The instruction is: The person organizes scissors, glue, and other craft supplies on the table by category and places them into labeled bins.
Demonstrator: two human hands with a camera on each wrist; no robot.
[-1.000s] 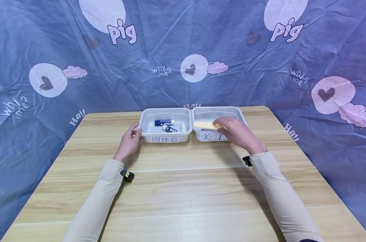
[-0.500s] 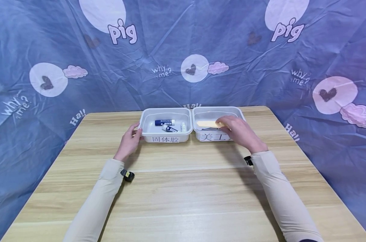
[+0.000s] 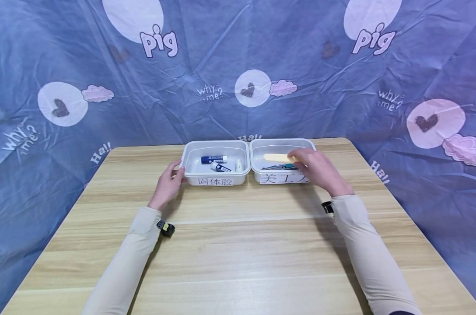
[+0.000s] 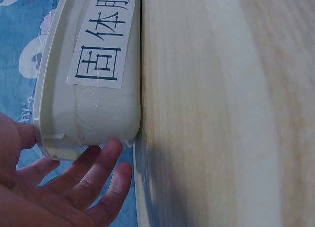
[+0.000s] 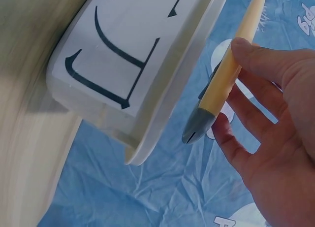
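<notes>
My left hand (image 3: 168,186) holds the left end of a white plastic box (image 3: 192,162), its thumb on the rim and its fingers at the side wall in the left wrist view. Several glue sticks (image 3: 213,159) lie in that box. Over the second white box (image 3: 257,153) my right hand (image 3: 318,169) pinches a yellow utility knife (image 5: 226,81) between thumb and fingers. The knife has a grey end and a dark slider, and lies nearly level in the head view. Beneath it, inside the box, show other cutters, one with a teal part (image 3: 290,166).
Both boxes stand side by side at the far edge of a wooden table (image 3: 222,245). Paper labels (image 3: 215,181) with Chinese characters cover their front walls. A blue printed cloth (image 3: 206,52) hangs behind and around the table.
My right hand has moved to the right with the yellow utility knife, uncovering more of the cutters and the label below. My left hand stays in place on the left box.
</notes>
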